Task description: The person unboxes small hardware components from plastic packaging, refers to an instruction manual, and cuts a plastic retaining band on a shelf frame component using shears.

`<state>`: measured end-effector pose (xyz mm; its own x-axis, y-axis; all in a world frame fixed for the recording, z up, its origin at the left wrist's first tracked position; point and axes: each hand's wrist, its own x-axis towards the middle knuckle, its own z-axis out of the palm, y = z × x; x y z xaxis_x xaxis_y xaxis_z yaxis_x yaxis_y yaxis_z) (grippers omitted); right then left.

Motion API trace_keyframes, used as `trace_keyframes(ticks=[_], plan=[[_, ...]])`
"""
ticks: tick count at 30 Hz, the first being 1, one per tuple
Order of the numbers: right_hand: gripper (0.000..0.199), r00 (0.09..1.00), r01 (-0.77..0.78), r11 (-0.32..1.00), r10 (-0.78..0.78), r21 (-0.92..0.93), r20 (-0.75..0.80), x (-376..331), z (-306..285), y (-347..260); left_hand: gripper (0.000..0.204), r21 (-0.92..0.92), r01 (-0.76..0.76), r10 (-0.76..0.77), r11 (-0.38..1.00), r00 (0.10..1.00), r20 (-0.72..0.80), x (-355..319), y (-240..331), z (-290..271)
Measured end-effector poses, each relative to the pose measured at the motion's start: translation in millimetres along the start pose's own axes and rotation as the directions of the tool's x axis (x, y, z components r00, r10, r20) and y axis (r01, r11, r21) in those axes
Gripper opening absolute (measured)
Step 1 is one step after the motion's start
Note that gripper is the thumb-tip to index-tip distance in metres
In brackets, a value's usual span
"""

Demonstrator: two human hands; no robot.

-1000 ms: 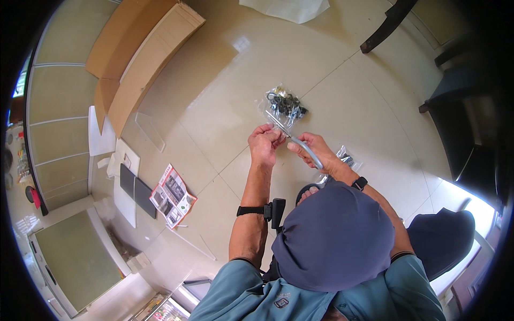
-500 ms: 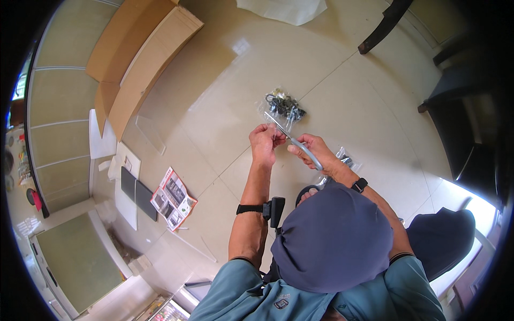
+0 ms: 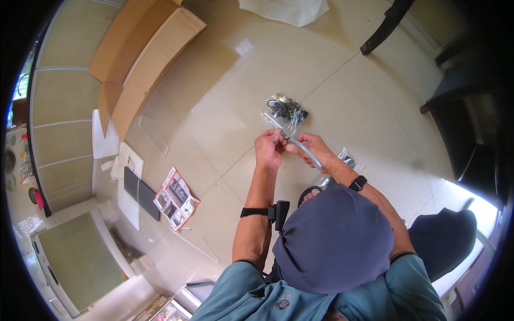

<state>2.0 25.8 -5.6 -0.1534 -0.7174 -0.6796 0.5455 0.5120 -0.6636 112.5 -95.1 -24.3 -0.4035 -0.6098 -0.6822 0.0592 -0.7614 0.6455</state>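
Note:
My right hand is closed round the grey handles of a pair of scissors, whose metal blades point forward and to the left. At the blades, my left hand pinches the near edge of a clear plastic bag. Small black parts and some shiny pieces show through this bag, which lies on the floor just beyond my fingers. How far the blades have cut into the plastic cannot be made out. A second clear bag with dark parts lies beside my right wrist, partly hidden by my arm.
My dark-clothed knee rises between my forearms. On the left are a printed leaflet, a dark flat panel and a large open cardboard box. Dark chair legs stand at the right, and white sheeting lies at the far edge.
The scissors and both hands stay together at the bag's edge, with my left hand slightly shifted. The whole view has moved a little; nothing was let go.

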Motion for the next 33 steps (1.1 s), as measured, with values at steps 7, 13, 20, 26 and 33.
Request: trace_keyframes(ticks=[7,13,20,26,33], plan=[[0.048,0.997,0.057,0.998,-0.055,-0.036,0.053,-2,-5,-2,0.008,0.030,0.007,-0.009,1.000,0.999,0.047,1,1,-6],[0.057,0.996,-0.037,0.996,0.030,0.087,0.079,5,-12,-5,0.009,0.152,0.050,-0.062,0.987,0.995,0.079,-6,-2,2],[0.045,0.998,-0.017,0.989,0.025,-0.147,0.052,-12,-14,-22,0.010,0.091,0.058,-0.066,0.994,0.994,0.084,-5,1,-9],[0.039,0.984,0.032,0.953,0.022,-0.300,0.175,-20,-45,-43,0.013,0.109,0.028,-0.038,0.994,0.995,0.097,-5,-2,-1],[0.034,0.943,-0.003,0.969,0.085,-0.248,0.323,-35,-83,-61,0.009,-0.106,-0.115,0.105,0.988,0.990,-0.094,7,18,4]])
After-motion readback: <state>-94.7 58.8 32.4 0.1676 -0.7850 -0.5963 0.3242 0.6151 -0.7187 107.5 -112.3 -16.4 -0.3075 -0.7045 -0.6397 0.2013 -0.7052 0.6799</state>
